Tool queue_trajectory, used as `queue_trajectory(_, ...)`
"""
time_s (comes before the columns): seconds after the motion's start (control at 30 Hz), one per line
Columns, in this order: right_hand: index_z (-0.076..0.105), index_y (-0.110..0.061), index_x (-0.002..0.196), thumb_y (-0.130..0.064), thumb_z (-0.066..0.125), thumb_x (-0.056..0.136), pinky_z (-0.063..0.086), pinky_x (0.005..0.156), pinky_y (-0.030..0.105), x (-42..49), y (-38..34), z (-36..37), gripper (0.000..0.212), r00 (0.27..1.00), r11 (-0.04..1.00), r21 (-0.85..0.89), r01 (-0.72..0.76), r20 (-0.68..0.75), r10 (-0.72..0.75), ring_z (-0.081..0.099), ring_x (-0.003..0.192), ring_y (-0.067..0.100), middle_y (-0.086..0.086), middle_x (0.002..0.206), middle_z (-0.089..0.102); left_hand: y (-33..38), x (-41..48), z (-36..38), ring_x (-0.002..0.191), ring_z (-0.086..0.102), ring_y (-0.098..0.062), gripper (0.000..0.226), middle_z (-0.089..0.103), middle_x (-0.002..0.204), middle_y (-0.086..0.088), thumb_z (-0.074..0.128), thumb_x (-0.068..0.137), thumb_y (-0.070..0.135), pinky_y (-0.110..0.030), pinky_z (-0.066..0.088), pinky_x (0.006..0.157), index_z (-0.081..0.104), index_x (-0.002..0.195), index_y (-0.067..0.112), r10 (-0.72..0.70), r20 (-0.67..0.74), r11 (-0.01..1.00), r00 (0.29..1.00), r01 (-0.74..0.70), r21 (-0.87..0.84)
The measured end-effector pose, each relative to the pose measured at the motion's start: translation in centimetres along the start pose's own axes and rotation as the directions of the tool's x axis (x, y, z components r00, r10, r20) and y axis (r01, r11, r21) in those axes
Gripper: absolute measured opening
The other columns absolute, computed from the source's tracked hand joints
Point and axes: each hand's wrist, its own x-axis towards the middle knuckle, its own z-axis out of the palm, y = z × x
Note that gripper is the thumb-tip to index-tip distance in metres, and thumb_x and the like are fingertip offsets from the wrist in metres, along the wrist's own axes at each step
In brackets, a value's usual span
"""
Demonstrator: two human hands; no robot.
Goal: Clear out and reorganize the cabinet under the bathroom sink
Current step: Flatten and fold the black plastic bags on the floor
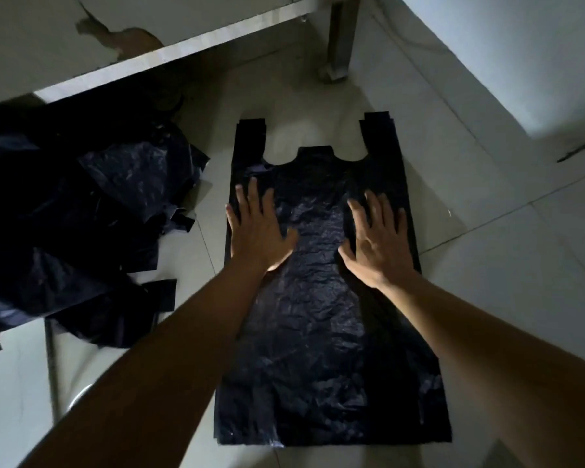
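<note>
1. Black plastic is the material in hand: one vest-style bag (321, 332) is laid flat on the tiled floor (487, 231), with its two handles (250, 136) pointed away from the person, towards a metal leg (340, 38).
2. A heap of crumpled black bags (81, 214) is seen to the left of the flat bag, near it but apart. The heap lies partly below a pale slab edge (169, 52), which is judged to belong to the sink unit. The cabinet's inside is not clearly shown.
3. The task is judged to be about midway. The bags appear to have been taken out onto the floor, and one has been spread out, probably for smoothing or folding.
4. The heap is not yet sorted, and nothing is seen to have been put back. Folding of the remaining bags and their return to the cabinet are judged to be left.
5. The left hand (257, 228) is pressed palm-down on the upper left part of the flat bag, with fingers straight and spread, the outermost one at the bag's left edge. Nothing is gripped.
6. The right hand (379, 241) is laid in the same way on the upper right part, fingers extended and fanned, with no plastic pinched.
7. The hands are held well apart, and a strip of wrinkled plastic is left bare between them.
</note>
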Motion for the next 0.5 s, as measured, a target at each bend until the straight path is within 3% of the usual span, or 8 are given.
queue_trajectory(0.1,0.011,-0.022,0.158,-0.053,0.04,0.093,0.008,0.121,0.058,4.5,1.2,1.5,0.078,0.998,0.998,0.051,-0.029,-0.052,0.032,0.004,0.153,0.033,0.009,0.167,0.005,-1.1,4.4,0.6,0.15,-0.015,-0.035,0.085,-0.018,0.163,-0.012,0.032,0.096,0.059,-0.058,0.0,0.12,-0.009,0.157,0.016,-0.027,-0.028,0.999,0.999,0.026,-0.028)
queue_trajectory(0.23,0.004,-0.023,0.159,-0.062,0.017,0.097,0.003,0.122,0.056,6.4,3.1,4.5,0.074,0.994,0.996,0.033,-0.088,-0.058,0.09,0.001,0.154,0.028,0.006,0.167,0.003,-2.8,6.3,3.7,0.151,-0.01,-0.03,0.086,-0.013,0.164,-0.012,0.013,0.093,0.071,-0.052,-0.003,0.122,-0.007,0.157,0.017,-0.114,-0.103,0.993,0.988,0.114,-0.008)
queue_trajectory(0.5,-0.003,-0.023,0.159,-0.059,0.024,0.097,-0.002,0.122,0.055,6.5,2.4,3.2,0.077,0.994,0.995,0.064,-0.078,-0.068,0.082,-0.006,0.153,0.028,0.006,0.167,-0.007,-1.7,6.2,2.7,0.151,-0.013,-0.03,0.081,-0.015,0.163,-0.016,0.013,0.098,0.06,-0.055,-0.004,0.12,-0.009,0.156,0.007,-0.119,-0.115,0.99,0.986,0.126,0.058)
